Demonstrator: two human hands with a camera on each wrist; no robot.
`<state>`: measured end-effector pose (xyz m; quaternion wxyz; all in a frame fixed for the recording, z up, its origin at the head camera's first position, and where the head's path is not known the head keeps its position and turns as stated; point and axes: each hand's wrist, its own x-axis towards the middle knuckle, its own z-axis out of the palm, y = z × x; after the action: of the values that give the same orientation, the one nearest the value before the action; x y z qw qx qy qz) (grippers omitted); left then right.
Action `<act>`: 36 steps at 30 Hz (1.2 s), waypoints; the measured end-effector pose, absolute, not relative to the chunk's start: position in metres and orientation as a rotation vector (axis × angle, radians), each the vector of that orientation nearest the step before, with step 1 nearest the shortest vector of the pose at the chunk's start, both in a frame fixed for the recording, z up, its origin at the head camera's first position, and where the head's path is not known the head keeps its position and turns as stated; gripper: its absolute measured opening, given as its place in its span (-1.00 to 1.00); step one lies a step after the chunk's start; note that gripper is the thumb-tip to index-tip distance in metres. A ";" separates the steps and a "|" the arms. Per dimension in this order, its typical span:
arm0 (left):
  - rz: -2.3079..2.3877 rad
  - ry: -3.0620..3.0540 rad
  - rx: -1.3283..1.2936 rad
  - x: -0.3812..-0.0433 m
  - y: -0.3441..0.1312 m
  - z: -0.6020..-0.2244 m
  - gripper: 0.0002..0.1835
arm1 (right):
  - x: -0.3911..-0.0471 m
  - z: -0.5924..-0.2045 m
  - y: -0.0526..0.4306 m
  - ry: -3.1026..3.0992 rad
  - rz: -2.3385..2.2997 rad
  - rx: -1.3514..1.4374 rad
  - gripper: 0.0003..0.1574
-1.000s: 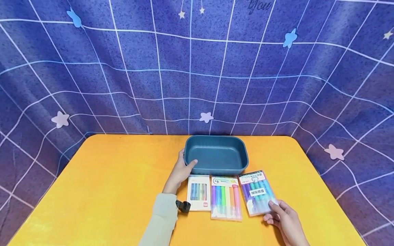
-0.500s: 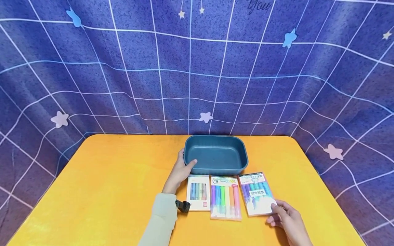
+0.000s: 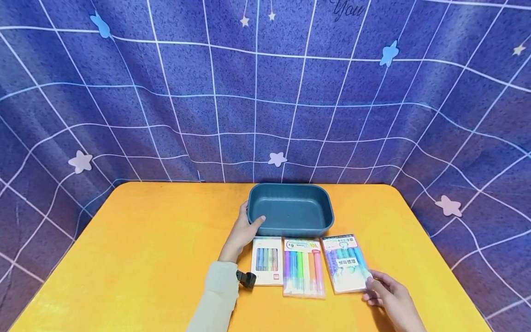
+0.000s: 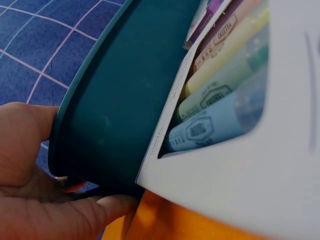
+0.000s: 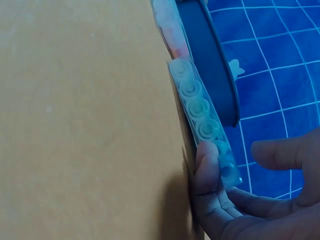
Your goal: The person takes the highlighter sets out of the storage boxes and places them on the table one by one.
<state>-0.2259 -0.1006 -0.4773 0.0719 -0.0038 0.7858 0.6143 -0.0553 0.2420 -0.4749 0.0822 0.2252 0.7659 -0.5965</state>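
Observation:
My left hand (image 3: 241,232) grips the near left corner of a dark teal plastic bin (image 3: 290,230), thumb over the rim and fingers outside. In the left wrist view, the bin wall (image 4: 125,90) stands against a white marker box (image 4: 220,185). My right hand (image 3: 390,295) touches the lower right corner of a clear pack of blue and purple markers (image 3: 346,272) lying on the table. The right wrist view shows a fingertip against the end of that pack (image 5: 198,107), with the thumb (image 5: 275,154) lifted apart from it.
In front of the bin, a pack of bright rainbow markers (image 3: 304,274) lies between the white box (image 3: 267,276) and the blue-purple pack. The yellow table (image 3: 157,249) ends at a blue grid-patterned curtain (image 3: 232,115).
The blue-purple pack has shifted slightly towards me and turned a little straighter. My right hand has slid a little to the right; the left hand stays on the bin.

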 end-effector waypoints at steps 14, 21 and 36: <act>1.858 2.344 -0.005 -0.227 -0.103 -0.478 -0.20 | -0.052 -0.468 0.238 2.451 -1.578 0.628 -0.38; 1.845 2.353 -0.012 -0.227 -0.102 -0.478 -0.21 | -0.051 -0.466 0.238 2.479 -1.523 0.609 -0.36; 1.851 2.349 -0.014 -0.227 -0.101 -0.478 -0.20 | -0.050 -0.464 0.237 2.483 -1.503 0.604 -0.36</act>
<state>-0.2265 -0.1015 -0.4775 0.0755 -0.0045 0.7831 0.6172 -0.0500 0.2371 -0.4643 0.0886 0.2029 0.8342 -0.5050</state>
